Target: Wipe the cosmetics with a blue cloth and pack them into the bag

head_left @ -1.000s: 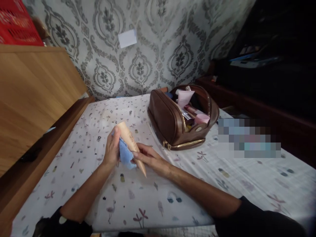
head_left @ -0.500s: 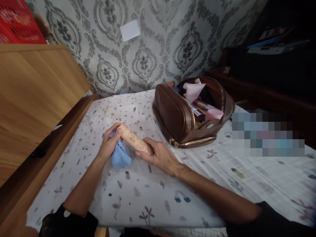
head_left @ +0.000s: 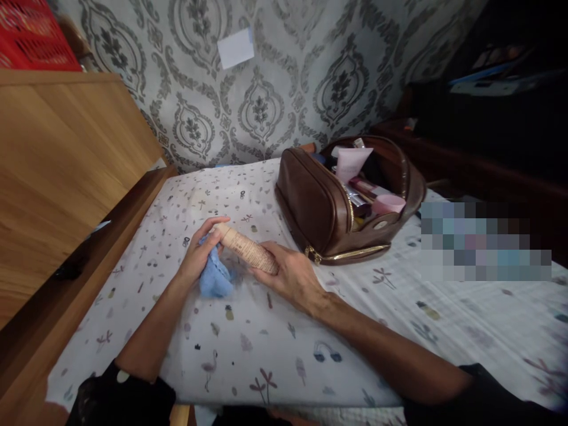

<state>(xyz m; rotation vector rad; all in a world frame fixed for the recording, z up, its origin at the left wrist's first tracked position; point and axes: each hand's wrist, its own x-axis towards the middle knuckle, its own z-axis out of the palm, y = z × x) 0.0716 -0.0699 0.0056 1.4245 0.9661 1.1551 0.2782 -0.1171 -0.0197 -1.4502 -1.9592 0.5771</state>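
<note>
Between my hands is a peach-coloured cylindrical bottle (head_left: pixel 248 251) covered in small print, tilted with its upper end to the left. My left hand (head_left: pixel 202 251) is closed around that left end, with a blue cloth (head_left: pixel 216 278) bunched in the same grip and hanging below it. The bottle's right end sits in the closed fingers of my right hand (head_left: pixel 290 275). Beyond my right hand stands an unzipped brown cosmetic bag (head_left: pixel 310 204). Inside it are a pale pink tube (head_left: pixel 352 163), a pink round item (head_left: pixel 388 205) and several other cosmetics.
A white patterned sheet (head_left: pixel 248 343) covers the surface under my hands. At the left rises a wooden cabinet (head_left: pixel 80 160) with a red plastic basket (head_left: pixel 38 35) on top. The patterned wall (head_left: pixel 261 112) borders the back. A blurred-out patch lies at the right.
The bottle has turned about its long axis, so denser print now faces up. My right hand has rolled slightly with it. My left hand and the cloth stay nearly in place.
</note>
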